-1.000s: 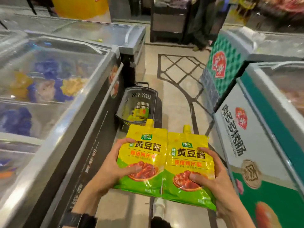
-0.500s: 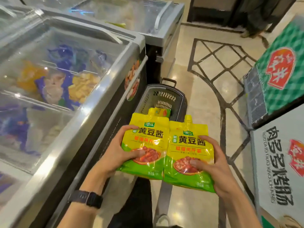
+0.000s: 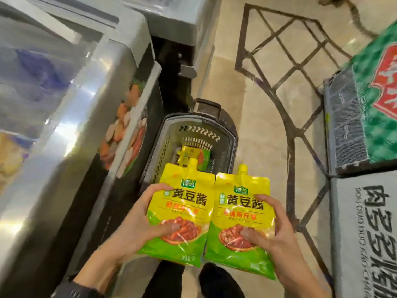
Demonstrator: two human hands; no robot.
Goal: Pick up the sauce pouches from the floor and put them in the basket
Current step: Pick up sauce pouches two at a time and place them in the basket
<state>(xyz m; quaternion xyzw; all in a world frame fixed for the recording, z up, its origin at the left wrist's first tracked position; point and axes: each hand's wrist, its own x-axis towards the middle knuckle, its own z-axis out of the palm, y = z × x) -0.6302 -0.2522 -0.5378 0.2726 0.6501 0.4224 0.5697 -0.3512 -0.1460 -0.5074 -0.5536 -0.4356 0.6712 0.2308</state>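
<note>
Beige dark-lined floor (image 3: 253, 125) between chest freezers (image 3: 81, 117); left pouch (image 3: 182, 203) gripped in left hand (image 3: 137, 224), right pouch (image 3: 240, 216) in right hand (image 3: 277, 239), side by side over basket (image 3: 233, 143); third pouch (image 3: 193, 155) inside, half hidden; freezer contents blurred.

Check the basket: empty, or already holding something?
Not empty: one pouch lies inside the basket. The left hand grips a second pouch, the right hand a third pouch, neither in yet.

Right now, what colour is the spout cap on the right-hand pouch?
Yellow spout cap on the yellow-and-green sauce pouch; head view.
</note>
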